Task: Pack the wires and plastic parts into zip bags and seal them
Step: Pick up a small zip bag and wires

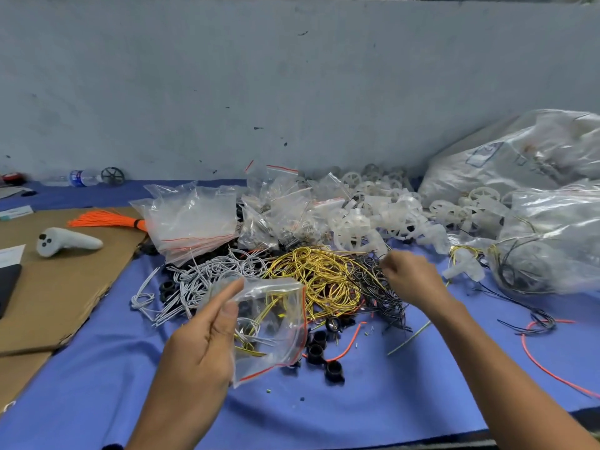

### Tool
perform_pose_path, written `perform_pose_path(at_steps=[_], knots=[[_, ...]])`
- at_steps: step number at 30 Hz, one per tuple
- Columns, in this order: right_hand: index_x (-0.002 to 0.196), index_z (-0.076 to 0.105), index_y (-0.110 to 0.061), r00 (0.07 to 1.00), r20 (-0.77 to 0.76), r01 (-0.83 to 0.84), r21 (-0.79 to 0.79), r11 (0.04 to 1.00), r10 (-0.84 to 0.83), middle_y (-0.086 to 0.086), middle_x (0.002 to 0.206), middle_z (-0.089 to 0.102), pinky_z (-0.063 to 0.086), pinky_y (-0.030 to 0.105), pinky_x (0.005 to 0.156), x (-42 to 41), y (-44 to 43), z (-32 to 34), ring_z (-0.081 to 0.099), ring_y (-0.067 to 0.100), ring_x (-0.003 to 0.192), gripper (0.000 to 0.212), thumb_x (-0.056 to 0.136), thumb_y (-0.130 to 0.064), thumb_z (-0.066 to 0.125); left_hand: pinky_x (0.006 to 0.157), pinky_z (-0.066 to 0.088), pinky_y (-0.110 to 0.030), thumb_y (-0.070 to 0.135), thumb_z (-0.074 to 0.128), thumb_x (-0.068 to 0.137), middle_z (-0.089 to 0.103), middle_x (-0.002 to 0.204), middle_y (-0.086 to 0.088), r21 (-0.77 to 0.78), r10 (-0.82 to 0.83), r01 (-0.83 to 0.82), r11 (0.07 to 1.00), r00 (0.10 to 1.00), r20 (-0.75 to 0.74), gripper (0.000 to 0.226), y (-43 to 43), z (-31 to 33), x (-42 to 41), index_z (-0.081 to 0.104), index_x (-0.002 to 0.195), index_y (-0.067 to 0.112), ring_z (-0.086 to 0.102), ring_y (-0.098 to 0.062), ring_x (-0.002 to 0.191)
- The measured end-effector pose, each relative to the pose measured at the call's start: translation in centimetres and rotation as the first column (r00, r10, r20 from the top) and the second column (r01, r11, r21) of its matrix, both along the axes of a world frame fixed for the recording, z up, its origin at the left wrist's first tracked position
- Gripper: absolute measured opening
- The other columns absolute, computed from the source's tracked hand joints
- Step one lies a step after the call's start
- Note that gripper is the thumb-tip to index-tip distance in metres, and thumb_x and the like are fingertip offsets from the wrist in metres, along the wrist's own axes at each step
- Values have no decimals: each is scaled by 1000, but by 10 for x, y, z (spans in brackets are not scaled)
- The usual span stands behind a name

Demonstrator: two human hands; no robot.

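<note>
Fingers of the left hand (pixel 201 336) pinch a part-filled zip bag (pixel 276 319). Those of the right hand (pixel 412 277) curl into black wires (pixel 383 297), hold unclear. Yellow wires (pixel 318 271) lie between them on the worktop (pixel 357 401).

No legible text anywhere. Blue label on water bottle (pixel 81 178), far left: too small to read. Blue print on big plastic sack (pixel 506 157), far right: blurred. Paper slip (pixel 16 212), left edge: unreadable.

Small-parts packing bench in a workshop.
A blue-covered table (pixel 389 401) against a scuffed painted wall (pixel 292 76) is heaped with loose wires (pixel 318 271), white plastic wheels (pixel 357 228), empty zip bags (pixel 191 219) and bulk sacks (pixel 519 157).
</note>
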State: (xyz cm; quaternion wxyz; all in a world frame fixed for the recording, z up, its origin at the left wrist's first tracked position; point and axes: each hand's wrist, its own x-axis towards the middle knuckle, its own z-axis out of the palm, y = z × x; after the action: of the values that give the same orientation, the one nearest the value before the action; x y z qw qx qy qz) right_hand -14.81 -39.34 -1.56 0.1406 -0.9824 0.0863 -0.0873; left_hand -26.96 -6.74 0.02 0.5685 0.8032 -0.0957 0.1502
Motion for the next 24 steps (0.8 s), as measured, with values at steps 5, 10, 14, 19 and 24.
perform_pose_path(at_steps=[5, 10, 14, 19, 24], knots=[[85, 67, -23, 992, -115, -33, 160, 987, 52, 0, 84, 70, 46, 33, 71, -5, -8, -25, 64, 21, 85, 26, 89, -48, 63, 58, 40, -3, 49, 46, 91, 59, 74, 6, -25, -13, 12, 1000, 1000, -24, 36, 2, -2, 4, 63, 122, 50, 49, 4, 60], [69, 37, -18, 979, -186, -80, 49, 996, 87, -1, 63, 42, 21, 35, 53, -11, -1, -23, 40, 21, 62, 48, 82, -53, 68, 46, 33, -9, 49, 44, 92, 42, 49, 2, -12, -32, 32, 999, 999, -13, 35, -1, -2, 2, 62, 122, 53, 40, 1, 46], [71, 40, -17, 978, -178, -80, 145, 986, 106, -1, 65, 45, 25, 35, 57, -13, -4, -17, 41, 21, 65, 40, 84, -41, 70, 60, 40, -3, 50, 44, 93, 55, 79, 5, -6, -38, 38, 999, 999, -3, 34, 2, -7, 1, 56, 121, 64, 51, 11, 62], [83, 58, -12, 1000, -12, -7, 301, 954, 11, 10, 79, 64, 41, 36, 65, -20, -17, 1, 57, 26, 76, 24, 89, -34, 67, 63, 42, -1, 52, 44, 92, 58, 70, 0, 3, -32, 32, 999, 999, 2, 33, 2, -8, -2, 56, 120, 64, 54, 9, 64], [93, 63, -10, 993, 104, -43, 773, 633, -59, 16, 96, 68, 52, 40, 73, -30, -30, 30, 57, 23, 77, 13, 99, -19, 57, 45, 33, -18, 62, 44, 96, 39, 46, 4, -16, -34, 34, 999, 999, 10, 27, -1, -7, -2, 54, 121, 65, 36, -4, 44]])
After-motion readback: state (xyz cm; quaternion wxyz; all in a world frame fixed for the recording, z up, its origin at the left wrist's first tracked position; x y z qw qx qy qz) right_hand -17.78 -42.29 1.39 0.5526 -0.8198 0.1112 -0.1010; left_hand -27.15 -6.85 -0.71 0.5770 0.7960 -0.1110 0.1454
